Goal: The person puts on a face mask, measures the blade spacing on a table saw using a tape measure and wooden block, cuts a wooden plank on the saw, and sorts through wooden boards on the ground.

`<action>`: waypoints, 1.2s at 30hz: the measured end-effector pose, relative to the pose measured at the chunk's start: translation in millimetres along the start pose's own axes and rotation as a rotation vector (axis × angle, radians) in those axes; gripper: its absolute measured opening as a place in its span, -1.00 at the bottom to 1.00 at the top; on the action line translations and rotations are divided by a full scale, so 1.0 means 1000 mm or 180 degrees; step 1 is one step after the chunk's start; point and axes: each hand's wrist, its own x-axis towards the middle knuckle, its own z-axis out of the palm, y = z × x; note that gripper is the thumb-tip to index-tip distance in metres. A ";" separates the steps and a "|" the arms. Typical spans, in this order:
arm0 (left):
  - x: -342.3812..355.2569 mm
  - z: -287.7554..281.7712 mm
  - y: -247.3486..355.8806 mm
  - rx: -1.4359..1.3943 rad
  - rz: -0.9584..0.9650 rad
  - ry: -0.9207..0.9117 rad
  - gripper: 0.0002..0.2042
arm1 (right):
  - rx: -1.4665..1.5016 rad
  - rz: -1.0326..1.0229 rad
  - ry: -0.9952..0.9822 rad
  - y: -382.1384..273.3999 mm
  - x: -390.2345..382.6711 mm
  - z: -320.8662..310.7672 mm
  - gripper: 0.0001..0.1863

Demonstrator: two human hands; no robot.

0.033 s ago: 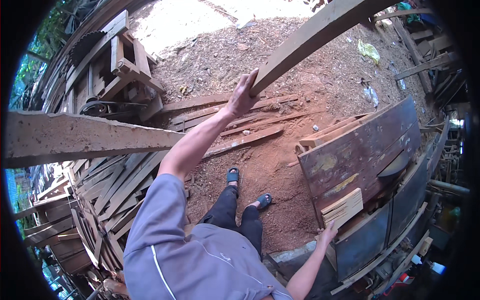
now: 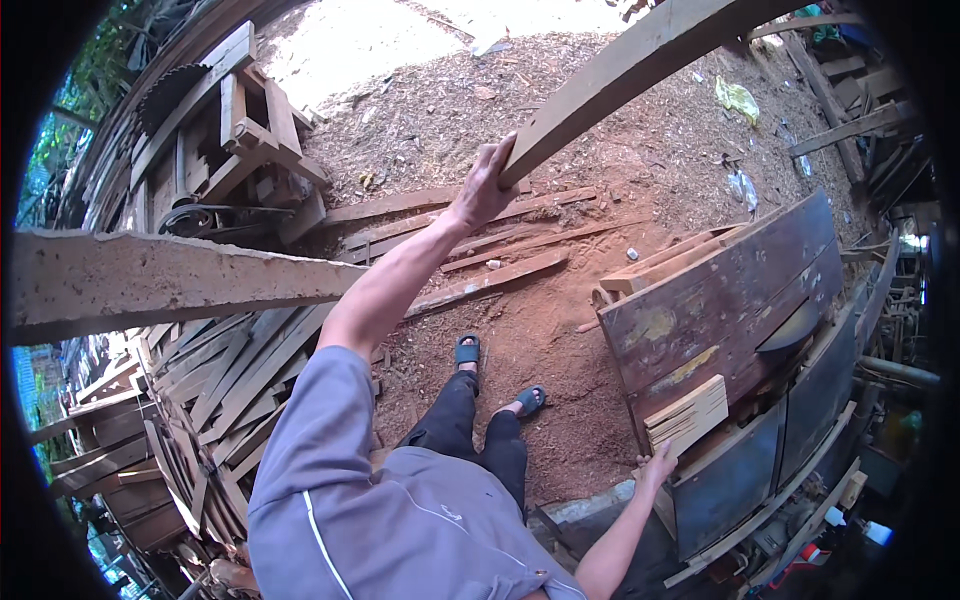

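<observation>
My left hand (image 2: 483, 185) is stretched out ahead and shut around the near end of a long grey wooden plank (image 2: 640, 70), which runs up and away to the upper right. My right hand (image 2: 658, 465) is low at the right, fingers apart, resting against the near edge of a worn saw table (image 2: 720, 290). It holds nothing. Just above that hand, a pale stack of short wood pieces (image 2: 688, 412) lies on the table's near corner. A curved saw blade (image 2: 790, 330) rises from the table top.
A thick rough beam (image 2: 170, 280) crosses at the left. Below it lies a pile of old planks (image 2: 230, 380). Loose boards (image 2: 480, 275) lie on the red sawdust ground ahead of my sandalled feet (image 2: 467, 352). A wooden saw frame (image 2: 230, 130) stands upper left.
</observation>
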 end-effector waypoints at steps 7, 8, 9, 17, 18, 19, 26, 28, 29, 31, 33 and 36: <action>-0.002 -0.011 -0.077 0.0353 0.0168 -0.0200 -0.11 | -0.0074 0.0178 0.0218 0.007 -0.003 0.005 -0.29; -0.005 -0.008 -0.085 0.0386 0.0005 -0.0300 -0.10 | -0.0004 0.0221 0.0262 0.011 -0.003 0.003 -0.29; -0.009 -0.012 -0.103 0.0681 0.0164 -0.0180 -0.09 | -0.0066 0.0172 0.0231 0.011 -0.002 0.006 -0.29; -0.055 0.004 -0.096 0.1790 -0.2552 -0.1386 -0.48 | -0.0108 0.0294 0.0298 0.008 -0.001 0.011 -0.32; -0.084 0.018 -0.088 0.1637 -0.2504 -0.1500 -0.52 | -0.0015 0.0295 0.0359 0.009 0.000 0.012 -0.31; -0.110 0.037 -0.062 0.1264 -0.2534 -0.1552 -0.53 | 0.0066 0.0311 0.0488 0.012 0.000 0.005 -0.30; -0.310 0.073 0.103 -0.0213 -0.2677 -0.2900 -0.53 | 0.0326 0.0202 0.0076 0.015 0.002 0.003 -0.22; -0.324 0.073 0.156 -0.0396 -0.2406 -0.3503 -0.51 | 0.0077 0.0113 0.0010 0.017 -0.003 -0.006 -0.22; -0.323 0.077 0.185 -0.0539 -0.2443 -0.3629 -0.49 | -0.0011 0.0042 -0.0004 0.030 0.006 -0.018 -0.26; -0.322 0.080 0.219 -0.0912 -0.2647 -0.3668 -0.44 | 0.0263 -0.0090 -0.0264 0.017 -0.022 -0.015 -0.47; -0.312 0.092 0.255 -0.1388 -0.2717 -0.3738 -0.36 | 0.0813 -0.0177 -0.0515 0.038 -0.027 -0.026 -0.49; -0.303 0.110 0.306 -0.2755 -0.3414 -0.3314 -0.37 | 0.1035 -0.0059 -0.0438 0.053 -0.052 -0.038 -0.37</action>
